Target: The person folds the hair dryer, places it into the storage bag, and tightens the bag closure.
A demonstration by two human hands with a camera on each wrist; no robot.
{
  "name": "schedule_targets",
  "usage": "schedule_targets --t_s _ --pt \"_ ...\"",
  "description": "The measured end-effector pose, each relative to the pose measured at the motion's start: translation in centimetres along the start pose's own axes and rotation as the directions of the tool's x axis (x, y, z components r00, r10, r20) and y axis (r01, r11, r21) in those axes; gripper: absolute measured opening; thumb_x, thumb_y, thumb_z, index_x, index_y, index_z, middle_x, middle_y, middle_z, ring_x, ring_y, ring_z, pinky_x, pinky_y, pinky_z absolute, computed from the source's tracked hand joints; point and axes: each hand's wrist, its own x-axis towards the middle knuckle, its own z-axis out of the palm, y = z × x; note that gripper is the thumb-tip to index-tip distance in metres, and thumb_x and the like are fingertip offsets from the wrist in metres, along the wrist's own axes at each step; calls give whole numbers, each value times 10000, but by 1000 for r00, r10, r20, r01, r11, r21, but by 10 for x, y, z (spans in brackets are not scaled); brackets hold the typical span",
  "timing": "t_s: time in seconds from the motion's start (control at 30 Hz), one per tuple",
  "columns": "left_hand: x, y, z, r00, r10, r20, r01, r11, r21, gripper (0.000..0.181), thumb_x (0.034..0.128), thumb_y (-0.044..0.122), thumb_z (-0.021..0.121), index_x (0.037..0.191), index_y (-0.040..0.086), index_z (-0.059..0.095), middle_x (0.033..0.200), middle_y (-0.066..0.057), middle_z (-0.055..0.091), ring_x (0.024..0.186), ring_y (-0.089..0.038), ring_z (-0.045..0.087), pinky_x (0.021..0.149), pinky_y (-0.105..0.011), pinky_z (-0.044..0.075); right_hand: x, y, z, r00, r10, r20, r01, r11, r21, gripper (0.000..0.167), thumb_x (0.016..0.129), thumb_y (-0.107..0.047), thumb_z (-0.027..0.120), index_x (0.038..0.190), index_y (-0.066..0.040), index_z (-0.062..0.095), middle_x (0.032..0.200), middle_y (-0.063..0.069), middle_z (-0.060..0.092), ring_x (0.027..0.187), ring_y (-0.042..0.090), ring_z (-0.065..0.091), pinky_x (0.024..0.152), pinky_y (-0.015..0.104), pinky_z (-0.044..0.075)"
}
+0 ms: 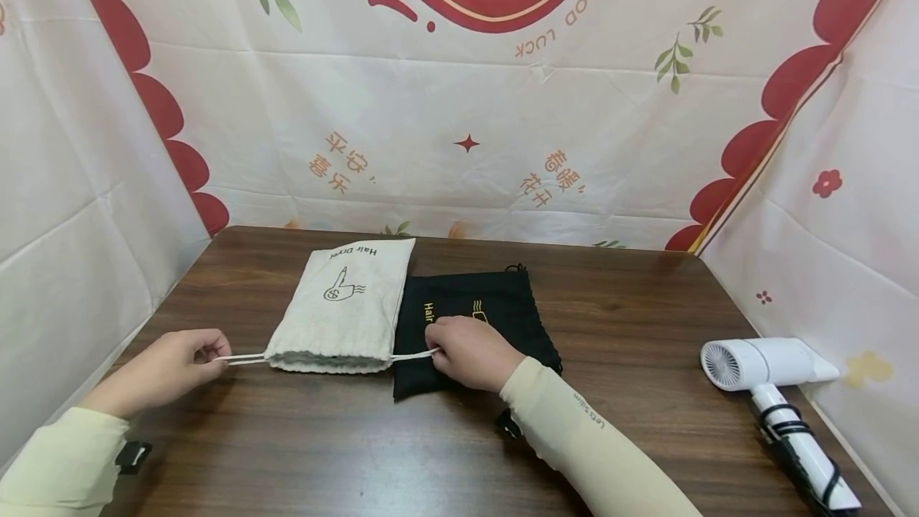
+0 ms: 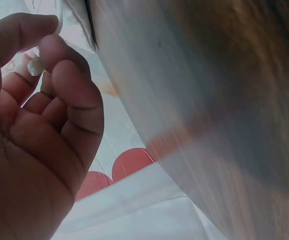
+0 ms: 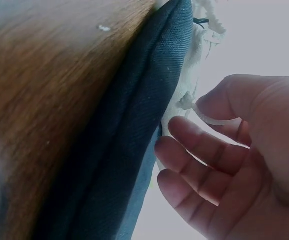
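A white drawstring bag [image 1: 345,301] printed "Hair Dryer" lies with its gathered mouth toward the front, slightly parted. My left hand [image 1: 168,365] pinches the cord [image 1: 247,359] on the bag's left side, stretched straight. On the other side my right hand [image 1: 474,351] pinches the right cord [image 1: 414,355], over a black bag [image 1: 513,301] with yellow print. The white bag's right edge meets the black bag. A knotted cord end [image 2: 35,66] shows at the left fingers in the left wrist view; another knot [image 3: 186,101] is by the right thumb in the right wrist view.
A white hair dryer [image 1: 778,361] with a black cord wound round its handle lies at the table's right edge. The brown wooden table [image 1: 632,317] is bordered by printed cloth [image 1: 431,102] at the back and both sides.
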Motion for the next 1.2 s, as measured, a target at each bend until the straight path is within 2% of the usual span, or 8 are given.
schedule_targets --t_s 0.13,0.27,0.5,0.57,0.73,0.9,1.2 --pt "-2 -1 -1 1000 -7 5 7 1000 -19 225 783 0 684 779 194 569 662 105 493 611 -26 425 547 -251 355 0 2 2 999 -29 -16 29 999 13 142 908 -43 617 856 -174 633 794 -98 547 667 81 484 639 246 441" --pt "-3 1 -1 1000 -8 2 8 1000 -28 230 762 -31 671 797 182 593 699 93 505 643 -30 429 568 -251 355 -1 3 3 996 -67 -52 67 998 10 170 914 -15 600 876 -164 674 841 -80 565 705 68 500 663 237 460" --pt "-3 4 2 996 83 -27 -84 995 -47 290 747 -100 628 805 183 607 746 121 504 694 -2 453 599 -237 378 -1 1 1 991 -100 -91 105 994 44 179 901 -11 587 853 -163 669 869 -78 546 717 72 482 670 225 445" --pt "-2 5 2 996 88 -26 -89 995 -39 296 750 -98 630 799 193 598 755 124 511 703 -5 458 608 -240 383 -1 1 1 990 -112 -90 118 991 66 183 894 0 584 854 -159 665 858 -82 547 714 74 479 669 227 440" --pt "-2 6 2 999 44 8 -44 998 -40 260 760 -49 659 812 202 614 753 111 533 705 -18 468 620 -247 392 -1 2 2 988 -136 -70 142 986 86 167 891 -12 589 874 -163 659 859 -77 564 709 66 479 665 220 435" --pt "-4 5 2 999 -5 35 6 999 -36 213 770 -11 677 790 189 605 686 103 499 624 -23 437 560 -245 370 -3 4 3 991 -130 -45 133 986 96 132 894 -42 608 878 -166 652 856 -86 540 699 71 468 652 226 420" --pt "-6 4 2 998 -15 54 17 1000 -26 238 756 -5 689 763 203 573 655 115 496 599 -23 436 543 -245 369 -5 4 3 991 -125 -40 127 989 72 178 888 -24 621 846 -196 599 821 -103 494 676 74 447 627 220 399"
